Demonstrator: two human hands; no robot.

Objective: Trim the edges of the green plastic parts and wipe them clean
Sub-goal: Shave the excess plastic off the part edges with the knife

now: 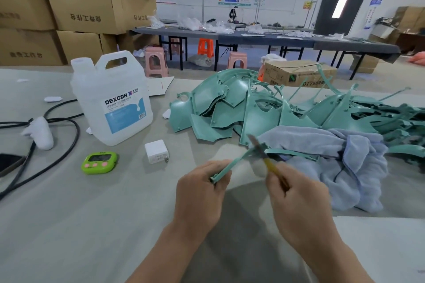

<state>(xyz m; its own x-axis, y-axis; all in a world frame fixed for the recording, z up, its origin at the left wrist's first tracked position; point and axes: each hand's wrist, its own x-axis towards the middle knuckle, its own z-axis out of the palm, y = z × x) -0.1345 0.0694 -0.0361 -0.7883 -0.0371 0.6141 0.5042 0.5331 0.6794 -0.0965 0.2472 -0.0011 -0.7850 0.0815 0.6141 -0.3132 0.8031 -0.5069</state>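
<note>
The left hand (200, 188) pinches the near end of a thin green strip (232, 163), the right hand (296, 200) grips a knife (268, 162) against it at 12 o'clock — the springy strip may flex and send the blade toward the fingers (218, 185) — green pile (253, 108) beyond at 1 o'clock.

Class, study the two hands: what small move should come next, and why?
Probably draw the knife along the green strip's edge: the right hand already has its blade against the strip, which the left hand grips at the near end.
</note>
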